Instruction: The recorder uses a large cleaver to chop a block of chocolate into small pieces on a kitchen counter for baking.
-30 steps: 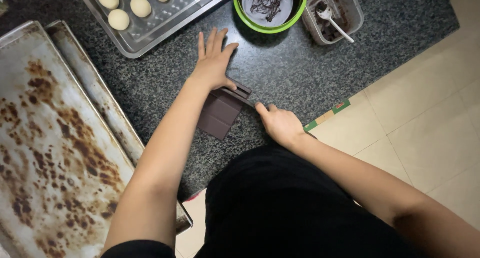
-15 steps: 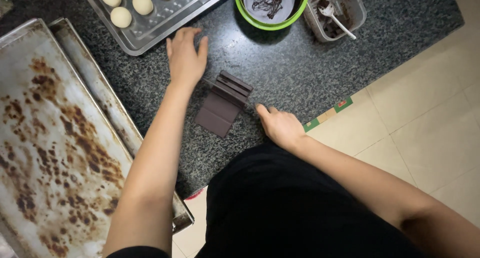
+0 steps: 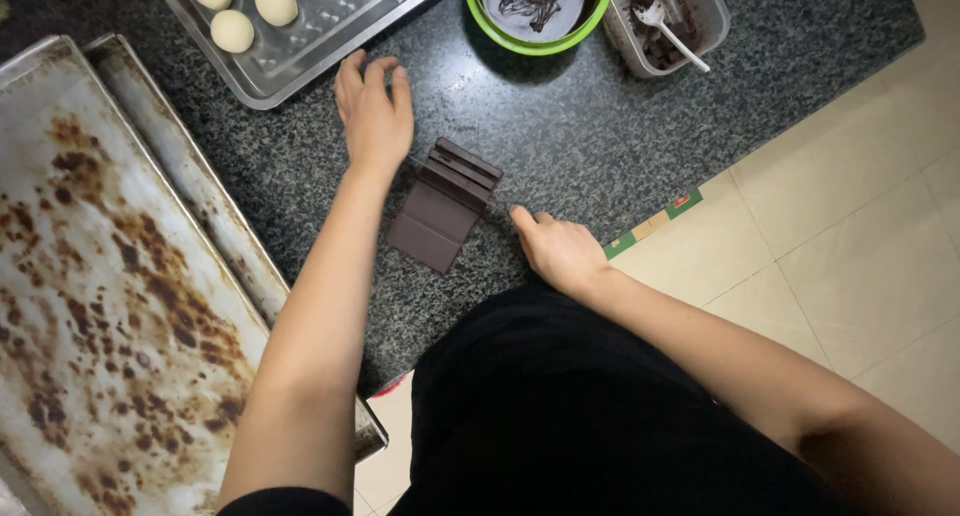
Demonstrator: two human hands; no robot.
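Observation:
A dark brown ridged scraper-like piece (image 3: 443, 206) lies flat on the speckled dark counter (image 3: 560, 146). My left hand (image 3: 374, 114) rests palm down on the counter just left of and beyond it, fingers together and pointing at the metal tray (image 3: 300, 46); it holds nothing. My right hand (image 3: 556, 250) lies at the counter's front edge, just right of the brown piece, fingers loosely curled, index finger stretched toward the piece without holding it.
The metal tray holds pale dough balls (image 3: 232, 31). A green bowl (image 3: 535, 11) smeared with chocolate and a clear tub with a white spoon (image 3: 668, 21) stand at the back. Two stained baking sheets (image 3: 100, 276) lie at left. Tiled floor (image 3: 830, 226) is at right.
My left hand left the brown piece and slid left and away, toward the metal tray. My right hand has stayed at the counter edge. The brown piece lies where it was.

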